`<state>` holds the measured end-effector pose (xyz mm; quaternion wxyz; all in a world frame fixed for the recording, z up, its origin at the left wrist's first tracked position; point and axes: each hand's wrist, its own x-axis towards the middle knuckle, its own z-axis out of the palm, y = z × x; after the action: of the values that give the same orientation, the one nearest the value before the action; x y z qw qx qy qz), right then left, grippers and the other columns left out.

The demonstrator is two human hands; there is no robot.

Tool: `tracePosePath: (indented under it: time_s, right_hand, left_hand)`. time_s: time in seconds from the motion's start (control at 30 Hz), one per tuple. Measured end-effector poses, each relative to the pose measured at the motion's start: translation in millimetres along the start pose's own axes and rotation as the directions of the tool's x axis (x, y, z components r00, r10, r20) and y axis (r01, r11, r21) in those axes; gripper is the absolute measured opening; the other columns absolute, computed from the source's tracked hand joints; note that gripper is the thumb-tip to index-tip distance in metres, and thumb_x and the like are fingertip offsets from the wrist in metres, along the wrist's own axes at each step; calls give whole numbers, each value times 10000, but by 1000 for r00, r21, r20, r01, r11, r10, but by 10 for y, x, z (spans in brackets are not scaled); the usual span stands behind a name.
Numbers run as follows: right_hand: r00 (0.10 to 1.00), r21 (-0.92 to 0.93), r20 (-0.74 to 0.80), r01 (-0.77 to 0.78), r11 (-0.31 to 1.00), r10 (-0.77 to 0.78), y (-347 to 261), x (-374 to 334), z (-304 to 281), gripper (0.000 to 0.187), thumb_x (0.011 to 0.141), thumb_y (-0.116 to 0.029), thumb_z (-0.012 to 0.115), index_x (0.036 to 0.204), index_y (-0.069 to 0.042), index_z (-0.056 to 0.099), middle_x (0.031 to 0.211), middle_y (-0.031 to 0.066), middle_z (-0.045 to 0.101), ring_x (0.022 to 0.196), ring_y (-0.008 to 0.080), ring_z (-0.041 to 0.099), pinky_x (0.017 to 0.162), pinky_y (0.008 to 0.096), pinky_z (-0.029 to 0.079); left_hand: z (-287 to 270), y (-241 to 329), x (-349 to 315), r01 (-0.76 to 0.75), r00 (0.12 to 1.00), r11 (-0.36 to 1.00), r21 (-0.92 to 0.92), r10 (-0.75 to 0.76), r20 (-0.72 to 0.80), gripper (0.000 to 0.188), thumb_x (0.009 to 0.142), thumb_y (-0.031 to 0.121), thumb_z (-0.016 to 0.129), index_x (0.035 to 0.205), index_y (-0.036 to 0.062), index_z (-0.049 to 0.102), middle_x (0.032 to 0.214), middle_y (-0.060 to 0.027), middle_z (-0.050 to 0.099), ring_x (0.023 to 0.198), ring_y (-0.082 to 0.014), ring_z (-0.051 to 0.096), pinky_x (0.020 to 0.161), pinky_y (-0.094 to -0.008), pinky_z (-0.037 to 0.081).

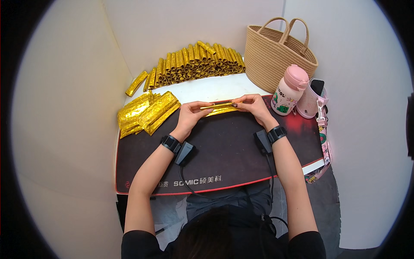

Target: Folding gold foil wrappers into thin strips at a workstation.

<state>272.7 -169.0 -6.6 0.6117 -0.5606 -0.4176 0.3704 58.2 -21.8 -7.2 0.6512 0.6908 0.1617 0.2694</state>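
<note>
Between my two hands a strip of shiny gold foil paper [222,109] lies sideways over the black desk mat [215,146], partly folded or rolled along its length. My left hand [192,115] pinches its left end between thumb and fingers. At the right end, my right hand [255,108] grips it the same way. Left of my left hand rests a loose pile of flat gold foil sheets [148,113], partly on the mat. Beyond my hands, many rolled gold foil tubes [196,62] are stacked in a long heap against the wall.
A woven basket [271,58] with two handles stands at the back right. In front of it are a pink and white bottle [290,90] and a pink holder [307,102] with a dark phone [318,86] in it. A patterned strap [324,142] hangs over the table's right edge.
</note>
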Motion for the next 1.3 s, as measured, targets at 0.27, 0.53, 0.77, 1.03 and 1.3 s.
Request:
tracePosePath:
  time_s: [0.27, 0.53, 0.77, 1.03, 1.3]
  right_hand:
    - [999, 4, 23, 48, 999, -48, 23, -1, -4, 211, 815, 18, 688, 1025, 31, 690, 981, 113, 703, 902, 141, 668, 825, 246, 540]
    - [996, 76, 76, 37, 996, -43, 26, 12, 12, 218, 811, 50, 671, 1027, 22, 687, 1052, 133, 687, 934, 143, 660, 839, 248, 541]
    - [997, 37, 83, -1, 999, -2, 26, -3, 104, 204, 823, 20, 678, 1026, 10, 683, 1097, 134, 670, 931, 138, 660, 836, 243, 538]
    - [991, 128, 60, 114, 985, -122, -162, -66, 324, 396, 798, 38, 696, 1180, -24, 614, 1072, 124, 677, 915, 142, 672, 818, 238, 546]
    - [972, 91, 27, 230, 969, -233, 41, 12, 176, 313, 770, 44, 723, 1070, -6, 647, 1038, 134, 690, 891, 172, 697, 773, 248, 564]
  left_hand:
    - [25, 16, -1, -37, 998, 998, -42, 39, 44, 154, 821, 17, 720, 973, -2, 707, 1085, -145, 687, 959, -139, 649, 872, -253, 513]
    - [0, -22, 6, -16, 1000, 1000, -20, 17, 8, 199, 815, 22, 732, 1006, -7, 686, 1046, -117, 693, 937, -133, 656, 852, -247, 525]
    - [130, 2, -24, -69, 995, 993, 96, 62, 73, 300, 818, 83, 747, 1092, -5, 663, 1009, -88, 696, 918, -113, 649, 822, -236, 525]
    - [110, -6, -21, 69, 994, 995, -71, -62, 91, 300, 948, 204, 612, 1143, -21, 639, 950, -59, 689, 745, -67, 615, 603, -206, 526]
    - [127, 67, -26, 72, 977, 992, -100, -50, 206, 352, 994, 260, 524, 1203, -13, 601, 950, -89, 693, 800, -88, 649, 604, -218, 526]
